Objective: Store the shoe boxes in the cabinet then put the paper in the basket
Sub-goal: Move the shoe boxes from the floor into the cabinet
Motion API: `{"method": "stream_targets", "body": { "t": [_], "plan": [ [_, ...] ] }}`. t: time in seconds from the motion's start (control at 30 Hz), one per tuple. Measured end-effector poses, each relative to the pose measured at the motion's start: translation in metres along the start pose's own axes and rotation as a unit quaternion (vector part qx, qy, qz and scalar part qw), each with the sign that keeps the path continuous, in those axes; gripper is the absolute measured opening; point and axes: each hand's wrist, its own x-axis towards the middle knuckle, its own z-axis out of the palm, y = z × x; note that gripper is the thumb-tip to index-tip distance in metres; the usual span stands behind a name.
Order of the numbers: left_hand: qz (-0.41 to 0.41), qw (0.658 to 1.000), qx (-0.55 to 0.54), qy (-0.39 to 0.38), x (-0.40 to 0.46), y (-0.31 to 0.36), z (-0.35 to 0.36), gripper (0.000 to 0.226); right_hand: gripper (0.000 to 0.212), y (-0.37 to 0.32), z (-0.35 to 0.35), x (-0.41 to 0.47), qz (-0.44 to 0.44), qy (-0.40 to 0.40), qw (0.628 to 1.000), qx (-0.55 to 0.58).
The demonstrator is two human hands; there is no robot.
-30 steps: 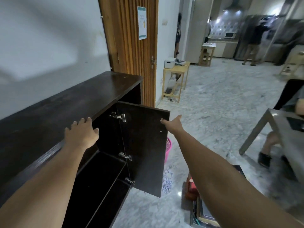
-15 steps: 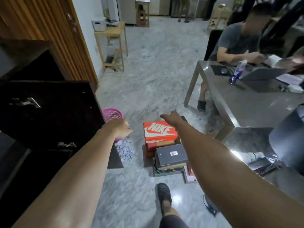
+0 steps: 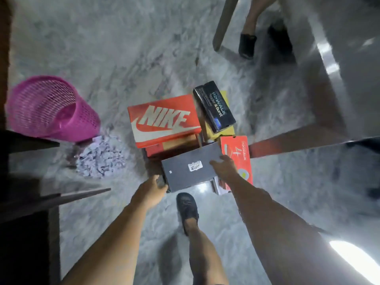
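- Shoe boxes sit in a loose pile on the marble floor (image 3: 115,58), right in front of your feet, and the grey box (image 3: 185,167) with a small white label is the nearest one, lying on top of the pile's near side.
- Your left hand (image 3: 153,187) is at the grey box's near-left corner, fingers curled around that end; looks like contact, but it's blurry, so I can't tell if it's a real grip.
- Your right hand (image 3: 224,167) is spread wide, palm down on the grey box's right end, fingers touching the lid edge.
- Just behind it, the orange Nike box (image 3: 164,120) sits on another orange-and-brown box.
- To the right of the Nike one, a black box (image 3: 213,105) lies tilted on a yellow box (image 3: 224,130), and a red box (image 3: 236,155) lies flat just right of the grey one, partly under your right arm.
- Shredded paper (image 3: 100,159) is heaped on the floor left of the pile, touching the base of the pink basket (image 3: 49,108), which stands beside it.
- Dark cabinet (image 3: 26,233) with its open door is along the left edge, well apart from the boxes.
- Your black shoe (image 3: 187,208) is planted just below the grey box.
- Grey counter (image 3: 339,58) fills the upper right, with somebody's sandalled foot (image 3: 247,45) under it.
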Motion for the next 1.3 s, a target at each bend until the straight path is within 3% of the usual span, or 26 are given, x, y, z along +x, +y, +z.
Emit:
{"method": "stream_targets", "body": {
  "t": [0.13, 0.23, 0.37, 0.47, 0.57, 0.73, 0.87, 1.0, 1.17, 1.3],
  "plan": [
    [-0.066, 0.986, -0.149, 0.033, 0.101, -0.006, 0.048, 0.060, 0.066, 0.027, 0.018, 0.086, 0.012, 0.034, 0.999, -0.027],
    [-0.107, 0.959, -0.257, 0.052, 0.161, -0.016, 0.084, 0.052, 0.083, 0.058, 0.036, 0.144, 0.035, 0.074, 0.996, -0.023],
    [-0.138, 0.928, -0.344, 0.032, 0.212, -0.037, 0.134, 0.054, 0.086, 0.093, 0.059, 0.189, 0.043, 0.048, 0.998, 0.010],
    [-0.115, 0.917, -0.375, 0.071, 0.209, -0.040, 0.150, 0.046, 0.085, 0.108, 0.065, 0.193, 0.017, 0.043, 0.999, 0.003],
    [-0.113, 0.884, -0.447, 0.076, 0.177, -0.056, 0.154, 0.026, 0.078, 0.110, 0.069, 0.168, -0.025, 0.039, 0.998, -0.031],
    [-0.158, 0.818, -0.536, 0.136, 0.085, -0.131, 0.159, 0.028, 0.070, 0.102, 0.107, 0.084, -0.123, -0.012, 0.985, -0.124],
    [-0.230, 0.727, -0.616, 0.197, 0.009, -0.222, 0.183, 0.047, 0.071, 0.091, 0.173, 0.010, -0.205, -0.090, 0.950, -0.219],
    [-0.299, 0.642, -0.657, 0.259, -0.053, -0.330, 0.212, 0.036, 0.075, 0.093, 0.269, -0.062, -0.259, -0.166, 0.919, -0.248],
    [-0.315, 0.541, -0.697, 0.349, -0.083, -0.465, 0.253, 0.029, 0.067, 0.105, 0.405, -0.124, -0.300, -0.243, 0.886, -0.258],
    [-0.300, 0.451, -0.709, 0.451, -0.061, -0.555, 0.273, 0.048, 0.051, 0.101, 0.523, -0.141, -0.383, -0.289, 0.837, -0.264]
  ]
}}
